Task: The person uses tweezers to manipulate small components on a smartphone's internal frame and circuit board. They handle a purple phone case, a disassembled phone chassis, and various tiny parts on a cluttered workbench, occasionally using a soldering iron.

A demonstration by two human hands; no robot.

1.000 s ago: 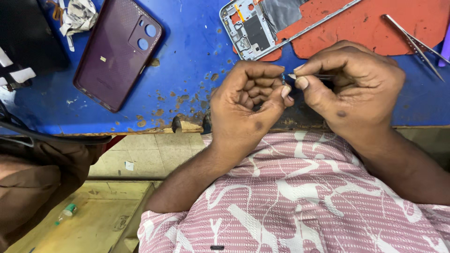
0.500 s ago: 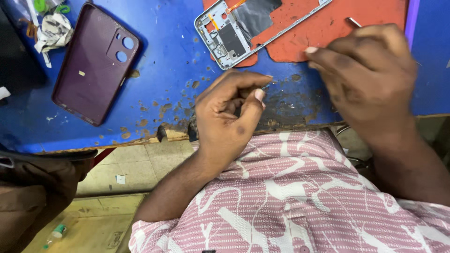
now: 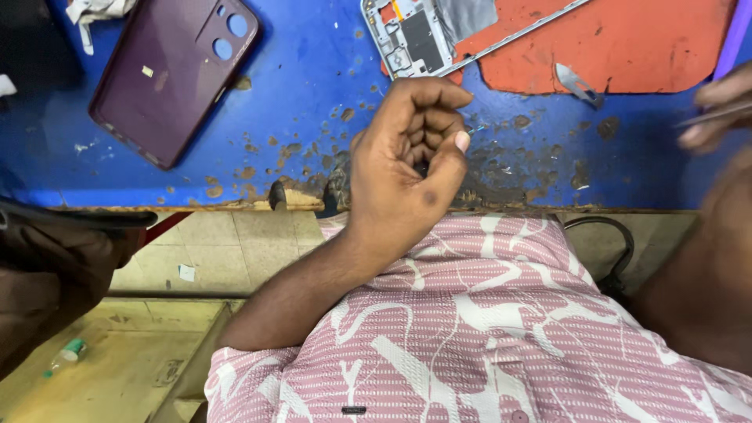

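My left hand (image 3: 407,157) rests at the worn front edge of the blue bench (image 3: 313,102), palm up, fingers curled in toward the palm. Nothing shows inside the curl. My right hand (image 3: 717,110) is at the far right edge, partly cut off, pinching thin metal tweezers (image 3: 697,120) that point left. An opened phone (image 3: 427,35) with bare circuit parts lies on an orange mat (image 3: 627,39) just beyond my left hand. A purple phone back cover (image 3: 168,74) lies at the left.
A small metal blade (image 3: 576,82) lies at the mat's near edge. Crumpled white tape (image 3: 98,12) sits at the top left. A black cable (image 3: 619,251) hangs below the bench. A small bottle (image 3: 66,354) lies on the floor.
My hands have parted. The right hand went to the mat, then swung far right holding the tweezers. The left hand stayed at the bench edge and curled tighter.
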